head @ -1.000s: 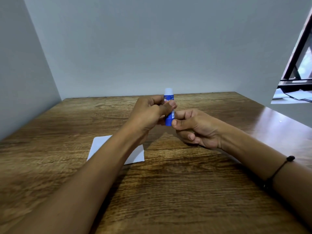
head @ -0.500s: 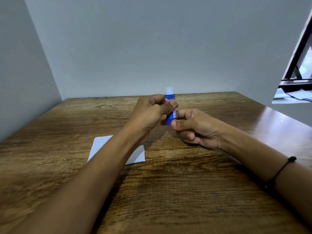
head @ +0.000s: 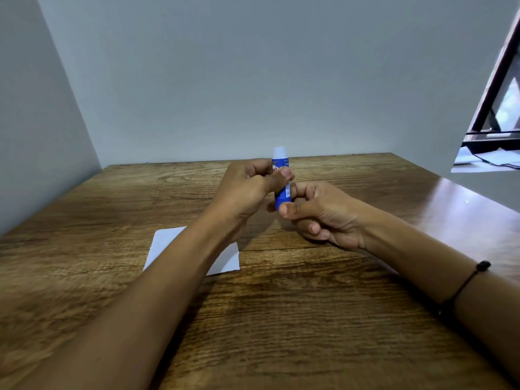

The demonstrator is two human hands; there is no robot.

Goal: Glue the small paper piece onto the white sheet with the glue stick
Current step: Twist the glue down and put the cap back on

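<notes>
Grey walls [head: 253, 80], wooden table [head: 309, 319], white sheet [head: 166, 240]

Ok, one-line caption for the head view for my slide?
Both hands, left hand and right hand, hold a blue glue stick upright above a wooden table; white paper lies below.

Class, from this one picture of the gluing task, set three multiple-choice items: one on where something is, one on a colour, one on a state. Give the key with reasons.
1. Where does the white sheet lie?
A) on the wooden table, under the left forearm
B) against the wall
C) in the right hand

2. What colour is the glue stick body?
A) red
B) blue
C) green

3. How is the glue stick held?
A) lying loose
B) by one hand
C) upright, by both hands

Key: 1 A, the forearm crosses it; 2 B, blue tube, pale top; 3 C, left hand grips above, right hand pinches its base.
</notes>
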